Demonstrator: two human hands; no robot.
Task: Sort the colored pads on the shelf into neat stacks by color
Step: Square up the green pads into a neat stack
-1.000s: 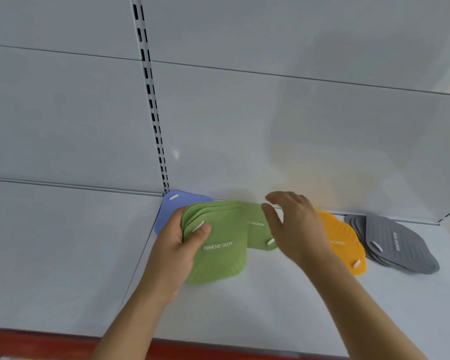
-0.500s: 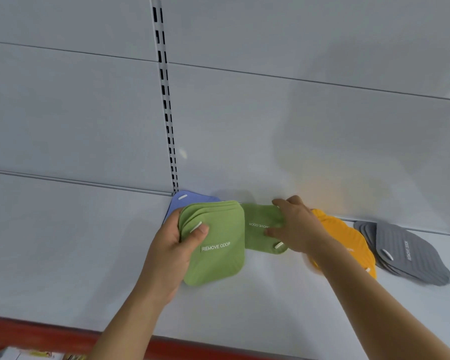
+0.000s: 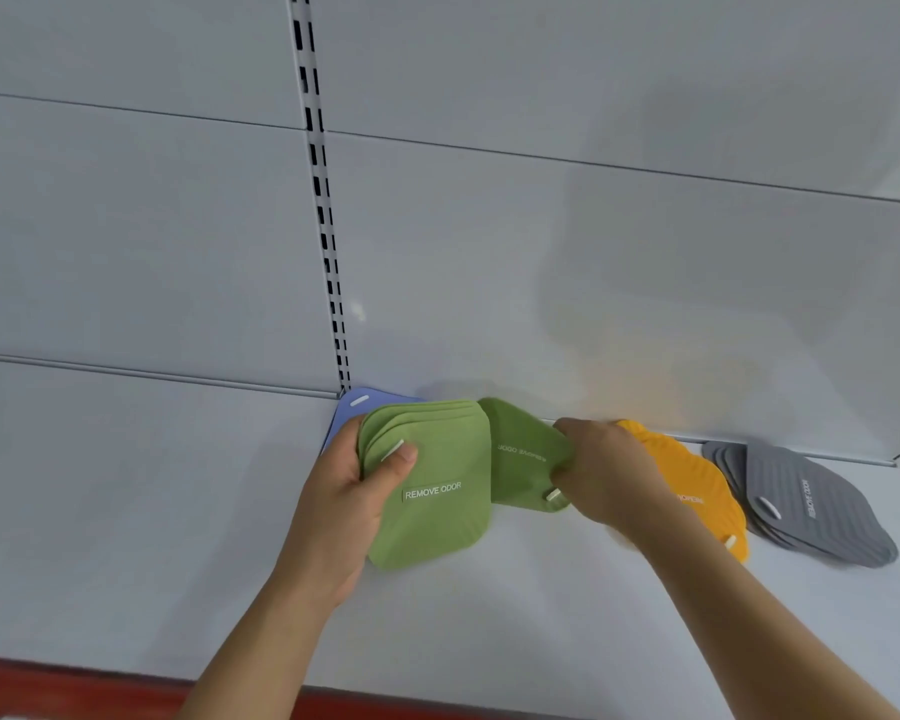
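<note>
My left hand (image 3: pixel 352 504) grips a fanned stack of green pads (image 3: pixel 432 491) marked REMOVE ODOR, thumb on top, held just above the white shelf (image 3: pixel 515 615). My right hand (image 3: pixel 606 472) pinches the right edge of a single green pad (image 3: pixel 520 454) that lies on the shelf beside the stack. A blue pad (image 3: pixel 357 405) peeks out behind the green stack at the back corner. Orange pads (image 3: pixel 692 485) lie partly under my right wrist. A fanned pile of grey pads (image 3: pixel 811 504) sits at the far right.
The shelf's white back panel (image 3: pixel 541 252) rises right behind the pads, with a slotted upright (image 3: pixel 323 200) above the blue pad. A red strip (image 3: pixel 74 683) runs along the shelf's front edge. Another shelf section (image 3: pixel 126 485) extends to the left.
My right hand has come down from hovering over the single green pad and now pinches its right edge. The left hand keeps holding the green stack.
</note>
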